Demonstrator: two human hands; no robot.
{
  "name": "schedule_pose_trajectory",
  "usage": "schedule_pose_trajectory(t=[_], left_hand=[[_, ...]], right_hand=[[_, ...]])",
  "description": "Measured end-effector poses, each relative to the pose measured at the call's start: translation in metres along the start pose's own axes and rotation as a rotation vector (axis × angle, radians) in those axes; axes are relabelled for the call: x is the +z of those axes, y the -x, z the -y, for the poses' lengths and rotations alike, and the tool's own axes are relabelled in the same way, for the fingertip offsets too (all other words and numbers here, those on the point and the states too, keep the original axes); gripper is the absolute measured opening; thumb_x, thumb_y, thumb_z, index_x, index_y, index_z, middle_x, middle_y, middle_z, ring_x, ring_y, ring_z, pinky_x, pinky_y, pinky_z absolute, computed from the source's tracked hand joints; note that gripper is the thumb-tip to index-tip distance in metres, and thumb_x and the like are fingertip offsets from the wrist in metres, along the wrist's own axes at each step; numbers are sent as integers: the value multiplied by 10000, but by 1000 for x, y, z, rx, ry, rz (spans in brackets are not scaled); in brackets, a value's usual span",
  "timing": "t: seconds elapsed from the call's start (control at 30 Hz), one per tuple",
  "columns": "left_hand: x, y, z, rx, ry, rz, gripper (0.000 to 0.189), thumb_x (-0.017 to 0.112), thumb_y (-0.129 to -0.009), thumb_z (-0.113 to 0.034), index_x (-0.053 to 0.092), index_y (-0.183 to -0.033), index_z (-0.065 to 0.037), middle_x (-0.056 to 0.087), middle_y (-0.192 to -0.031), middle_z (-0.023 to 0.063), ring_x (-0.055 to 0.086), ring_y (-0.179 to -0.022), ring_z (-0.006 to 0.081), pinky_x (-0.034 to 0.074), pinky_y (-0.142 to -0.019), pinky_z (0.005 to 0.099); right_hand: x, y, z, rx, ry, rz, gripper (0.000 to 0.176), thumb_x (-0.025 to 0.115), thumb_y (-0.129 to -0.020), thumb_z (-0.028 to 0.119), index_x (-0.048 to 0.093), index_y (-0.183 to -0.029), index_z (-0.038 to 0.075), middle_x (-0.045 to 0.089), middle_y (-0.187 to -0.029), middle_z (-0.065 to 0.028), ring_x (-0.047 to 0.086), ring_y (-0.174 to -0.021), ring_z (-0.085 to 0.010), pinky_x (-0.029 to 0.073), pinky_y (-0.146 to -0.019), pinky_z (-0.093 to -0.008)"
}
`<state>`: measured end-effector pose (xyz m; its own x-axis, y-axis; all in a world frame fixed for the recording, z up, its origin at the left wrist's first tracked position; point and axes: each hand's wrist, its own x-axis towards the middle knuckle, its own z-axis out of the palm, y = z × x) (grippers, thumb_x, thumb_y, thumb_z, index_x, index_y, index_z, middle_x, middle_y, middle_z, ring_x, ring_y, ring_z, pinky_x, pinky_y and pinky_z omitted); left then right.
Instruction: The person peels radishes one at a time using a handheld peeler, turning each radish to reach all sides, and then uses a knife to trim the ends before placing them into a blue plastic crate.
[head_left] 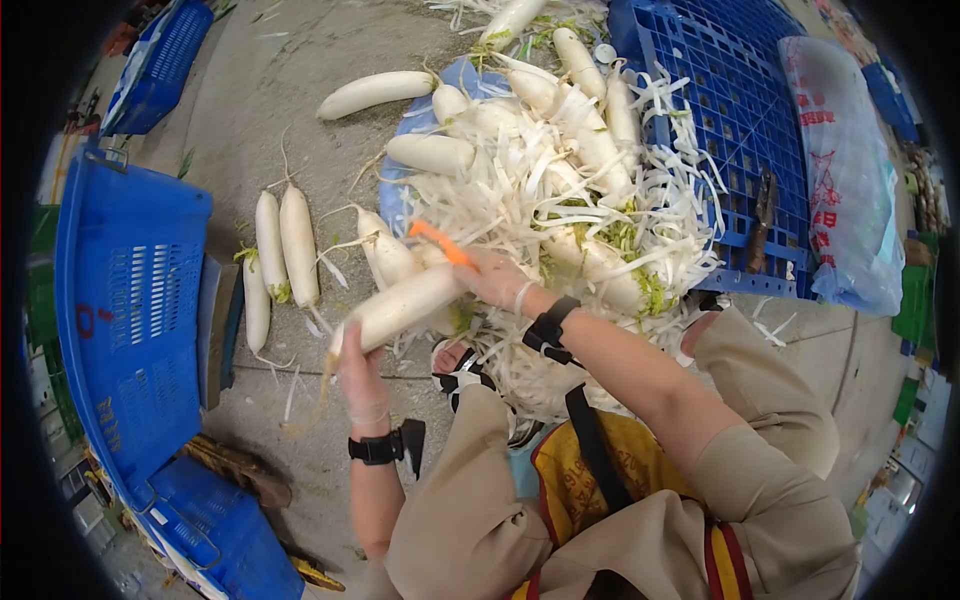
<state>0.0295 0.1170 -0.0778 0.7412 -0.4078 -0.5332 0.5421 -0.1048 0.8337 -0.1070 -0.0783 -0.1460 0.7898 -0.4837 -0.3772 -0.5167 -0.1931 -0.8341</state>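
Observation:
My left hand, in a thin clear glove, is wrapped round the root end of a white daikon radish held at a slant above the floor. In my right hand, also gloved, is an orange peeler, near the upper end of that radish; its blade cannot be made out. Just beyond my hands lies a heap of long white peel strips with several daikon in and around it. Part of a blue sheet shows beneath the heap.
Several daikon lie on the concrete floor to the left. Blue crates stand at the left edge. At the right, a blue plastic pallet bears a dark knife-like tool and a clear plastic bag. My sandalled foot is close to the peel.

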Motion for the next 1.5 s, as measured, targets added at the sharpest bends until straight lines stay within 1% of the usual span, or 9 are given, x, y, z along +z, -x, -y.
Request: schedule_pose_trajectory(t=[0.17,0.3,0.5,0.57,0.83,0.93,1.17,1.3,1.5], left_hand=[[45,-5,-18,233,12,350,461,563,-894,-195,406,-1284,-7,526,-1182,106,543,-1047,204,436,-909,334],[68,-3,9,-94,-104,518,587,585,-836,-23,301,-1349,-19,514,-1178,125,546,-1048,205,482,-847,313],[56,-21,65,-47,-277,602,684,593,-832,-12,205,-1395,-20,551,-1151,148,595,-997,243,548,-749,325],[22,-23,99,480,-703,311,722,712,-736,-131,335,-1320,67,530,-1170,191,592,-977,284,503,-815,353],[-29,6,100,6,-922,384,603,779,-642,-288,548,-1096,37,646,-969,179,636,-859,251,504,-744,345],[-18,16,91,39,-817,422,541,765,-657,-237,554,-1075,35,647,-932,134,618,-809,204,504,-720,329],[6,32,56,113,-977,322,460,728,-713,-202,556,-1066,38,656,-907,145,631,-789,207,501,-716,329],[8,27,56,104,-820,345,485,716,-720,-292,560,-1064,12,648,-923,215,650,-858,318,507,-731,387],[10,26,52,171,-986,314,443,681,-754,-287,565,-1075,-5,647,-947,214,642,-875,345,502,-742,406]], right_hand=[[14,24,14,230,-619,94,409,476,-898,346,565,-1126,18,614,-1039,-100,571,-981,-204,429,-879,-316],[36,25,-4,260,-1123,121,345,444,-923,330,541,-1116,59,592,-988,-58,558,-908,-142,474,-790,-285],[33,31,-19,421,-1174,44,300,425,-913,297,511,-1112,90,585,-979,-31,575,-890,-145,521,-725,-332],[35,29,-24,492,-1025,67,324,429,-915,318,516,-1114,77,607,-997,-51,606,-865,-150,516,-723,-328],[-7,60,3,213,198,-35,297,467,-898,323,551,-942,41,636,-823,-222,648,-752,-328,513,-649,-445],[11,77,4,-198,668,412,214,488,-871,272,552,-970,93,632,-718,-159,652,-699,-322,512,-578,-462],[-28,35,5,-114,748,-71,248,518,-838,213,546,-1015,40,633,-669,-111,646,-573,-264,496,-456,-410],[8,72,15,-393,723,154,237,502,-851,230,558,-1011,65,638,-671,-91,648,-591,-280,499,-463,-418],[-45,24,11,122,699,-109,237,491,-855,273,573,-1011,114,643,-692,-128,649,-644,-294,512,-574,-421]])
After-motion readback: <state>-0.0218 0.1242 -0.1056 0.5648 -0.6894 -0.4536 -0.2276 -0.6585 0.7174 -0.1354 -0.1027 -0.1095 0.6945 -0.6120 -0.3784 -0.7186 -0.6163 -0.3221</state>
